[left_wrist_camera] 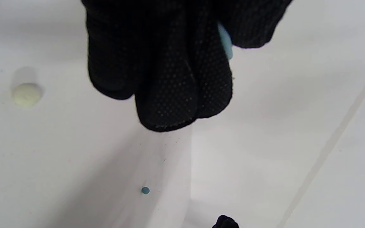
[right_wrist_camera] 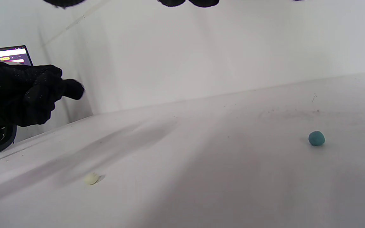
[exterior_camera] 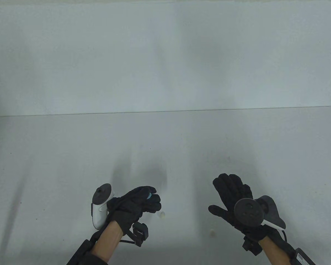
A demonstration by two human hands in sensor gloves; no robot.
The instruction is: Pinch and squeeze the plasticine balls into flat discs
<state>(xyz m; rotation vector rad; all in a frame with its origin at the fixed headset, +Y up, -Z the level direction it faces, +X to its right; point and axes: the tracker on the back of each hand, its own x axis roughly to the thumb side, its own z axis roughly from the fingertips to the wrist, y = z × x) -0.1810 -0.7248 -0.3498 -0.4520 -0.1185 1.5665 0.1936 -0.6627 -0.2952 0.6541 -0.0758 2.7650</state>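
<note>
I am holding my black-gloved right hand (exterior_camera: 231, 198) spread flat above the white table (exterior_camera: 71, 165), gripping nothing. My left hand (exterior_camera: 138, 203) is pinching a pale blue plasticine piece (exterior_camera: 149, 195); a small cream plasticine ball (exterior_camera: 162, 214) is lying just beside it.

White table (exterior_camera: 71, 165) with pale yellow ball (exterior_camera: 162, 214), cream ball (exterior_camera: 212, 233), teal ball (right_wrist_camera: 316, 138).
</note>
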